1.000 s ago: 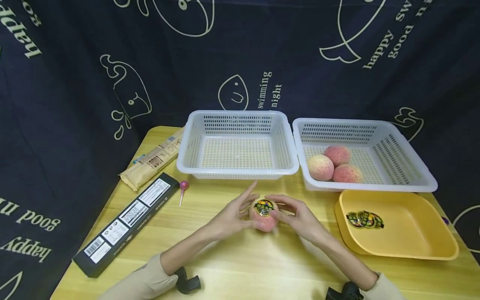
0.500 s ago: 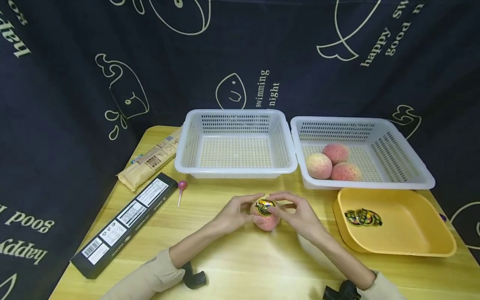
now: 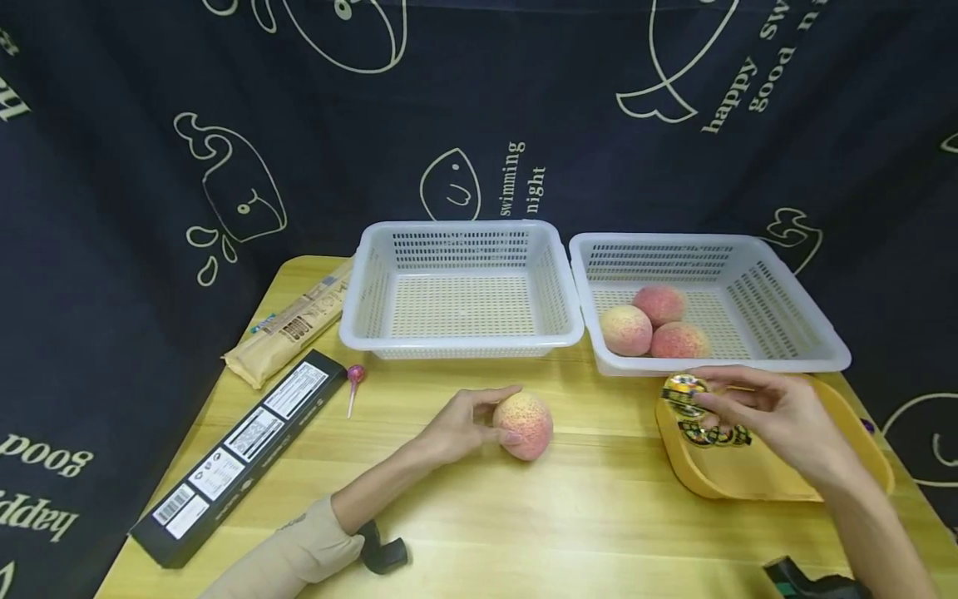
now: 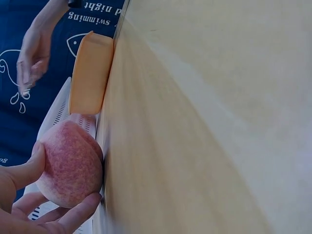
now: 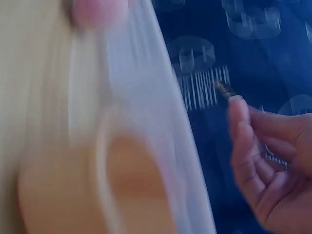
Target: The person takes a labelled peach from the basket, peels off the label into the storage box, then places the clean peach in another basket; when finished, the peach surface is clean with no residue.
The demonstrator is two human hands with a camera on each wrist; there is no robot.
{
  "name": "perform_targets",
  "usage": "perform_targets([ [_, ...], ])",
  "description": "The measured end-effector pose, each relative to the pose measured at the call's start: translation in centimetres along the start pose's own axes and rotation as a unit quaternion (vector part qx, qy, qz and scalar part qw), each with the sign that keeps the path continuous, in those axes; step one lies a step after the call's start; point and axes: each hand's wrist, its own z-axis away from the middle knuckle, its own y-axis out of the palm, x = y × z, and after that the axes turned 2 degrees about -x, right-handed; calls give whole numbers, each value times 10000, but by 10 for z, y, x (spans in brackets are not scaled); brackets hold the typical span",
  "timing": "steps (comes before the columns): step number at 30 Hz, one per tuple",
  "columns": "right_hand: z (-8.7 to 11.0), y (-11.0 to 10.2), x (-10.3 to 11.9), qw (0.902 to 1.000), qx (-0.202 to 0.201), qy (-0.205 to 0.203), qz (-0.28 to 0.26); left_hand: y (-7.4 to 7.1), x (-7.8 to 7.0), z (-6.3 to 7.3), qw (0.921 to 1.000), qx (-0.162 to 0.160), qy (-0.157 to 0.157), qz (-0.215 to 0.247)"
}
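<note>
My left hand (image 3: pixel 456 426) grips a pink and yellow peach (image 3: pixel 526 426) from its left side on the table; the left wrist view shows thumb and fingers around the peach (image 4: pixel 73 165). No sticker shows on it. Over the yellow tub (image 3: pixel 677 470), my right hand (image 3: pixel 778 412) pinches a round black and gold sticker (image 3: pixel 683 394) between thumb and fingers. More such stickers (image 3: pixel 714 434) lie inside the tub, overlapping. In the blurred right wrist view, the pinched sticker (image 5: pixel 224 89) appears edge-on at the fingertips.
A white basket (image 3: pixel 460 342) stands at the back middle. Beside it, another white basket (image 3: pixel 808 333) holds three peaches (image 3: pixel 627 330). To the left lie a black box (image 3: pixel 239 457), a lollipop (image 3: pixel 355 376) and a tan packet (image 3: pixel 292 329). A dark patterned curtain (image 3: pixel 337 133) hangs behind.
The sticker has come off the peach in my right hand, which has moved right to above the yellow tub. My left hand still holds the peach in about the same place.
</note>
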Motion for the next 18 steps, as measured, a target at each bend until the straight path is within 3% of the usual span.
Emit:
perform_targets([
  [5, 19, -62, -65, 9896, -388, 957, 1001, -2, 0, 0, 10000, 39, 75, -25],
  [7, 24, -73, -89, 9848, -383, 1350, 1022, -3, 0, 0, 9999, 53, 85, -16],
  [10, 28, -76, -116, 9801, -326, 1618, 1102, -3, 0, 0, 9999, 79, 106, -10],
  [12, 29, -75, -124, 9752, -261, 1735, 1351, -3, 0, 0, 9999, 94, 125, -28],
  [14, 27, -73, -124, 9658, -186, 1694, 1954, -3, 0, -1, 9998, 98, 143, -69],
  [18, 18, -75, -105, 9419, 289, 1532, 2974, -5, -2, -1, 9995, 153, 182, -201],
])
